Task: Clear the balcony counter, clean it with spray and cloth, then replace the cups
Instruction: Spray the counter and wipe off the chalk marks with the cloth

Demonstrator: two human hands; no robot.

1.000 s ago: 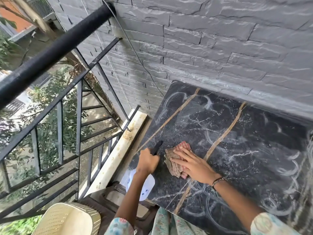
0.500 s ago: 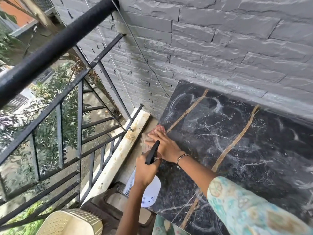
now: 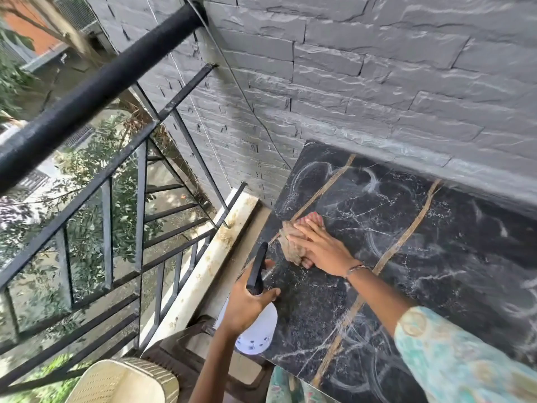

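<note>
On the counter, right hand flat on cloth; left hand around spray bottle.

wall: grey stone brick wall beyond the hands | rail: black metal railing left of them | ledge: pale ledge under railing | chair: cream woven chair lower left | light: daylight, trees outside

cloth is mostly hidden under the right hand; counter is cut off at the right edge and bottom edge.
</note>
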